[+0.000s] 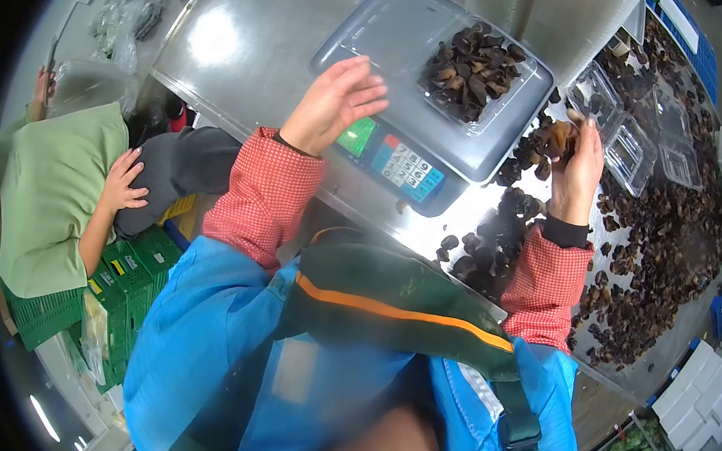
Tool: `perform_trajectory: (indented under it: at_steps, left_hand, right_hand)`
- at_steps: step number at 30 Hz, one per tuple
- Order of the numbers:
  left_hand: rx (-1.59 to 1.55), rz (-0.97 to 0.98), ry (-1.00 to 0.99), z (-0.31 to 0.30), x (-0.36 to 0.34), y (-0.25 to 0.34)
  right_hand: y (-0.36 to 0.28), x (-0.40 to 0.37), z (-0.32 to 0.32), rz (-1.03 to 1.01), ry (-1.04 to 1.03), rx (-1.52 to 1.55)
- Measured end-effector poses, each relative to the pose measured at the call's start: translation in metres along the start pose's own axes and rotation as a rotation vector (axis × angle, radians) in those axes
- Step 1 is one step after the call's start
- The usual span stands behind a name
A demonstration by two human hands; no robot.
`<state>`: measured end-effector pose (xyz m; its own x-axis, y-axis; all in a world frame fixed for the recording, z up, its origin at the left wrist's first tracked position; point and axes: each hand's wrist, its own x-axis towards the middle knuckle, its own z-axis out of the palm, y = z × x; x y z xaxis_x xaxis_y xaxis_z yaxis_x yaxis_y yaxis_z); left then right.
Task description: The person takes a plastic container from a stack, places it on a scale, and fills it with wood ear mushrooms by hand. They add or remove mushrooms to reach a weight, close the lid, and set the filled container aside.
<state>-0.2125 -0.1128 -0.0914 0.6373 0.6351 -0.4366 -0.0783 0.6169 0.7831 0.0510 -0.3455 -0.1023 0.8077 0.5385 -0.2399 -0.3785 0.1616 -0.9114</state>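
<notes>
- In the head view, I have the left hand [338,102] raised over the near-left part of the scale [350,64], fingers slightly spread and holding nothing.
- My right hand [577,164], just beside the scale's right side, pinches a few dark brown pieces [556,140] between thumb and fingers.
- A pile [473,69] of similar pieces sits in a clear plastic container [511,66] on the scale.
- More loose pieces [667,255] cover the metal table [247,49] to the right, around clear containers [630,154].
- At left I see a person in a green apron [55,196].
</notes>
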Motion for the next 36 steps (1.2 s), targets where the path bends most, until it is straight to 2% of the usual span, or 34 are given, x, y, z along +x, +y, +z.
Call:
perform_trajectory:
  at_steps: [3, 7, 8, 10, 12, 13, 14, 16, 18, 20, 22, 24, 26, 27, 28, 30, 31, 33, 34, 36]
  left_hand:
    - [-0.045, -0.003, 0.022, 0.008, 0.006, 0.001]
    - [-0.139, 0.018, 0.021, -0.003, 0.012, 0.007]
    - [-0.152, 0.029, 0.042, -0.005, 0.009, 0.011]
    - [-0.177, 0.059, 0.069, -0.001, 0.005, 0.026]
    - [-0.209, 0.041, 0.078, -0.006, 0.005, 0.03]
    - [-0.214, 0.015, 0.068, -0.006, 0.004, 0.031]
    - [-0.219, -0.007, 0.054, -0.005, 0.006, 0.032]
    - [-0.273, -0.053, 0.079, -0.002, 0.015, 0.024]
    - [-0.292, -0.067, 0.099, 0.009, 0.024, 0.019]
    - [-0.283, -0.048, 0.127, 0.021, 0.028, 0.017]
    - [-0.261, -0.064, 0.213, 0.029, 0.035, 0.017]
    - [-0.223, -0.027, 0.251, 0.031, 0.039, 0.014]
    - [-0.175, 0.071, 0.238, 0.029, 0.035, 0.006]
    - [-0.127, 0.162, 0.253, 0.033, 0.033, 0.003]
    - [-0.023, 0.283, 0.236, 0.036, 0.032, -0.004]
    - [0.177, 0.527, 0.201, 0.045, 0.029, -0.018]
    - [0.142, 0.624, 0.177, 0.056, 0.027, -0.024]
    - [0.762, 0.85, 0.009, 0.071, 0.021, -0.03]
    - [1.076, 0.949, -0.078, 0.077, 0.017, -0.033]
    - [1.343, 1.053, -0.079, 0.095, 0.002, -0.045]
  right_hand:
    - [0.0, 0.011, 0.008, -0.08, -0.033, -0.1]
    - [-0.008, 0.005, 0.012, -0.136, 0.042, -0.097]
    - [-0.003, 0.01, -0.003, -0.152, 0.084, -0.204]
    - [0.011, 0.019, -0.051, -0.09, -0.019, -0.298]
    - [0.011, -0.004, -0.046, -0.409, 0.103, -1.391]
    - [0.015, -0.008, -0.049, -0.559, 0.134, -1.584]
    - [0.008, -0.016, -0.036, -0.553, 0.105, -1.484]
    - [0.008, -0.019, -0.011, -0.74, 0.034, -1.29]
    - [0.009, -0.022, 0.024, -0.903, -0.044, -1.334]
    - [0.009, -0.029, 0.064, -0.958, -0.069, -1.455]
    - [0.018, -0.016, 0.08, -0.94, -0.105, -1.506]
    - [0.015, -0.001, 0.082, -0.845, 0.003, -1.483]
    - [0.012, 0.017, 0.073, -0.878, 0.095, -1.265]
    - [0.009, 0.025, 0.067, -0.824, 0.096, -1.162]
    - [0.004, 0.029, 0.06, -0.662, 0.104, -1.067]
    - [0.01, 0.057, 0.042, -0.649, 0.123, -0.871]
    - [0.012, 0.071, 0.033, -0.526, 0.098, -0.837]
    - [0.013, 0.094, 0.023, -0.285, 0.048, -0.76]
    - [0.016, 0.103, 0.022, -0.305, 0.051, -0.796]
    - [0.025, 0.12, 0.019, -0.365, 0.036, -0.902]
